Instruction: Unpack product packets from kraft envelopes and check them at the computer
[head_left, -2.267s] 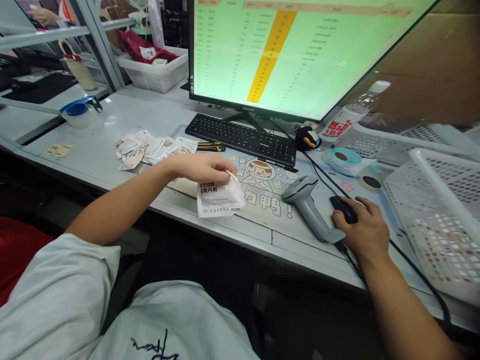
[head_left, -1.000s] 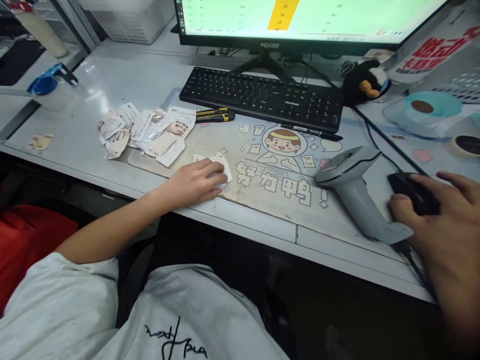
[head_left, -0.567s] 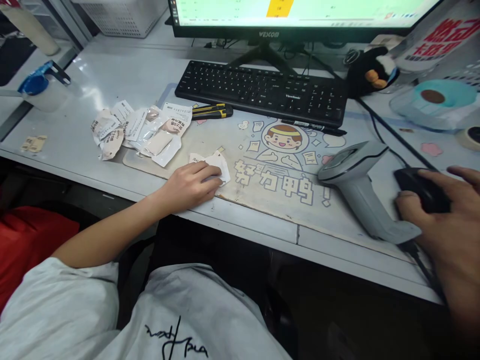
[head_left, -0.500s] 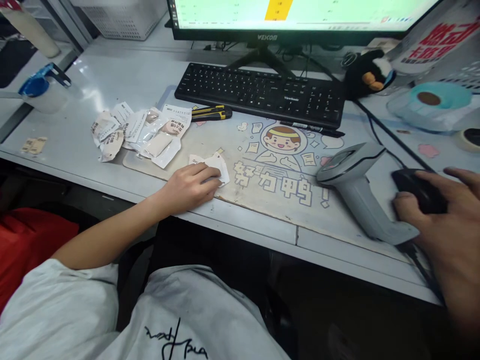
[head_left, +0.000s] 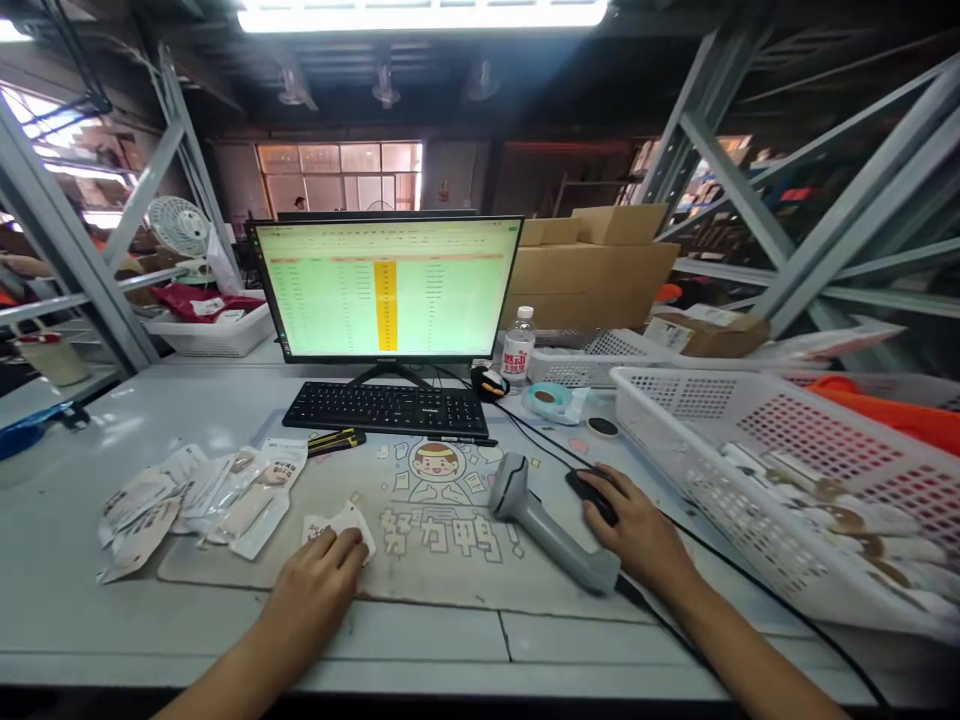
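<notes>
My left hand (head_left: 319, 580) rests on the desk mat with its fingers curled over a small white printed packet (head_left: 354, 520), partly hidden beneath them. On the right, my right hand (head_left: 637, 535) is wrapped over a black computer mouse (head_left: 591, 495). Between the hands a grey barcode scanner (head_left: 555, 535) lies on its side, close to the right wrist. Left of my left hand several flat white and clear packets (head_left: 251, 495) lie in a loose, overlapping pile. A lit monitor (head_left: 322, 300) with a spreadsheet stands behind a black keyboard (head_left: 390, 408).
Yellow-black utility knives (head_left: 337, 440) and a black marker (head_left: 457, 440) lie below the keyboard. A white basket (head_left: 720, 490) of packed goods stands at right. A bottle (head_left: 517, 350), blue tape roll (head_left: 547, 398) and plush penguin (head_left: 489, 382) are near the monitor. Cables cross the right side.
The head view has tilted up from the lap and desk edge, bringing the whole monitor, baskets and room into sight. Both hands stay in place, on the packet and the mouse.
</notes>
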